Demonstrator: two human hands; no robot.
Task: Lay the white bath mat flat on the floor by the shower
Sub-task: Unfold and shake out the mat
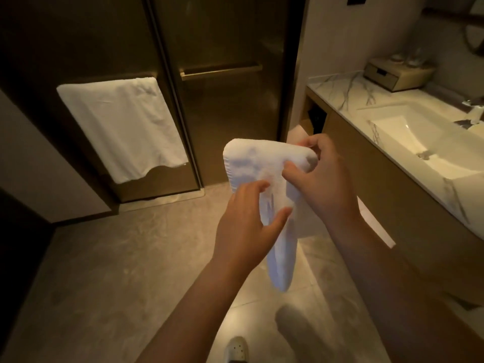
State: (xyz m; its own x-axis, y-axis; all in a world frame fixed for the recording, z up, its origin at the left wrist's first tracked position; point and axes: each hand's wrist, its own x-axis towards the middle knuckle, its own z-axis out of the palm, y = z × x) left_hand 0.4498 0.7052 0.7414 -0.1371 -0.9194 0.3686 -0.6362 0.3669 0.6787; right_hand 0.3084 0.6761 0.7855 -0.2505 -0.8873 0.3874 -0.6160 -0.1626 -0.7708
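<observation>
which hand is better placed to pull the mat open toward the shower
Left, probably. The left hand grips the folded bath mat on the side nearer the shower door, free to draw it open that way; the right hand pinches its upper corner.

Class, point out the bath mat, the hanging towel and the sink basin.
bath mat (251, 162): head view, folded upper part.
hanging towel (120, 124): head view, its middle.
sink basin (419, 142): head view, bare inner wall.
</observation>
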